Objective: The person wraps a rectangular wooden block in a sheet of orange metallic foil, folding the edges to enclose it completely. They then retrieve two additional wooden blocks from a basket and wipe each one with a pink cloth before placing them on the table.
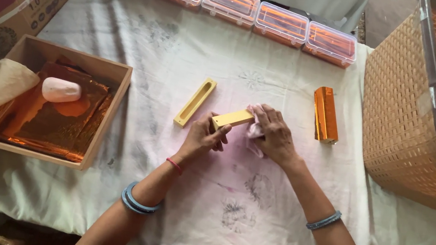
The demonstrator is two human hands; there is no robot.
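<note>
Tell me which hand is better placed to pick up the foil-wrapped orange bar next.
Probably the right hand: the foil-wrapped bar lies just beyond it on that side, while the left hand grips the yellow block.

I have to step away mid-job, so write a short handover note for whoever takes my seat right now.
Left hand grips one end of a yellow wooden bar just above the white cloth.
Right hand presses a pink rag against the bar's other end.
A second yellow bar, slotted, lies to the left; a foil-wrapped bar lies to the right.
Orange foil sheets sit in the wooden tray.
Done: one bar wrapped.
Left: both yellow bars bare.
</note>
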